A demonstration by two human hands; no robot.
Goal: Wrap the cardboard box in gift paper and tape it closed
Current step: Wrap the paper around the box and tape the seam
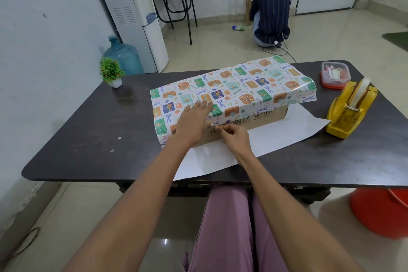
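A long cardboard box (260,119) lies on the dark table (88,130), its top and part of its near side covered by patterned gift paper (238,86). The paper's white underside (276,132) spreads flat on the table in front of the box. My left hand (194,121) lies flat on the paper at the box's near top edge, pressing it down. My right hand (234,137) pinches a small piece of clear tape at the paper's lower edge against the box's side.
A yellow tape dispenser (348,112) stands at the right of the table, a clear lidded container (335,74) behind it. A small potted plant (110,72) sits at the far left corner. A red bucket (382,212) is on the floor at right. A person crouches beyond the table.
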